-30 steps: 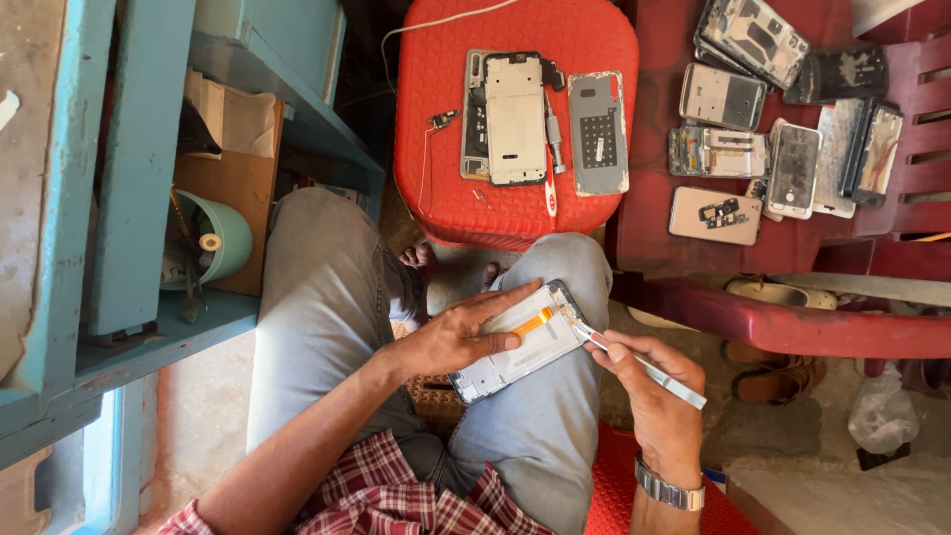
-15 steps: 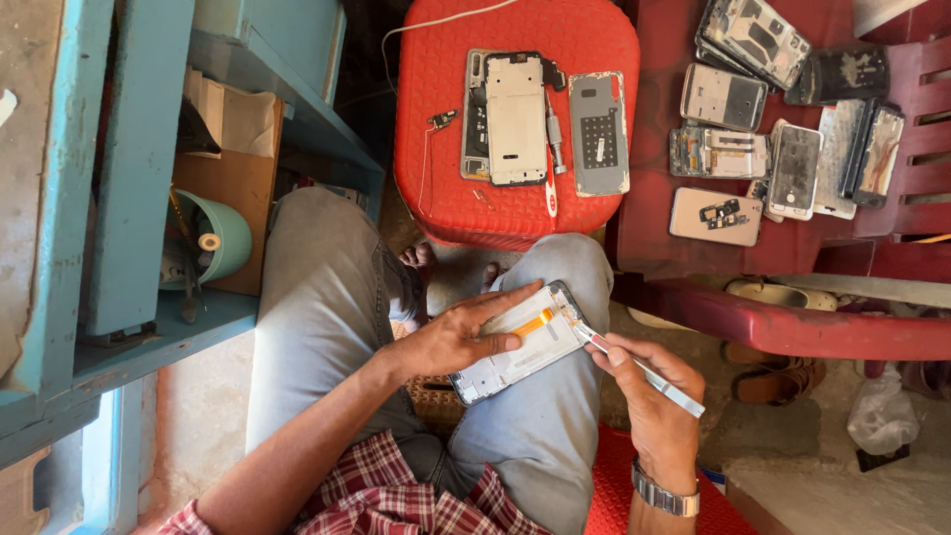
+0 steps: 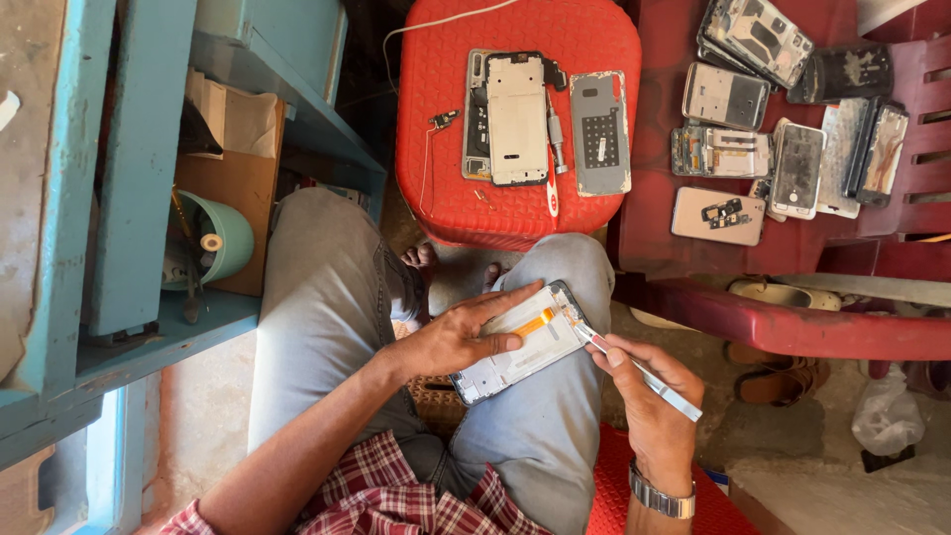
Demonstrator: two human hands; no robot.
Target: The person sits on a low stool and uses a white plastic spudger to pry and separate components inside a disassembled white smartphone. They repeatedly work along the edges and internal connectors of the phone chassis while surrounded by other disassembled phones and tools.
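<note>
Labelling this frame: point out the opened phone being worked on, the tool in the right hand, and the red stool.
opened phone point(image 3: 520, 347), head view, on its pale inner frame.
tool point(image 3: 649, 378), head view, on the middle of its slim shaft.
red stool point(image 3: 446, 188), head view, on a bare part of its seat.

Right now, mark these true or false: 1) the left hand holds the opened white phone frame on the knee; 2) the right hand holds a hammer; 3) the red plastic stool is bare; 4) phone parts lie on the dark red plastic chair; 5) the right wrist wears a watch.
1) True: the left hand presses the opened white phone frame against the right knee.
2) False: the right hand holds a thin white and red tool, its tip at the frame's edge.
3) False: the red plastic stool carries a phone chassis, a grey back panel and a small screwdriver.
4) True: several lie on the dark red plastic chair.
5) True: a metal wristwatch.
</note>
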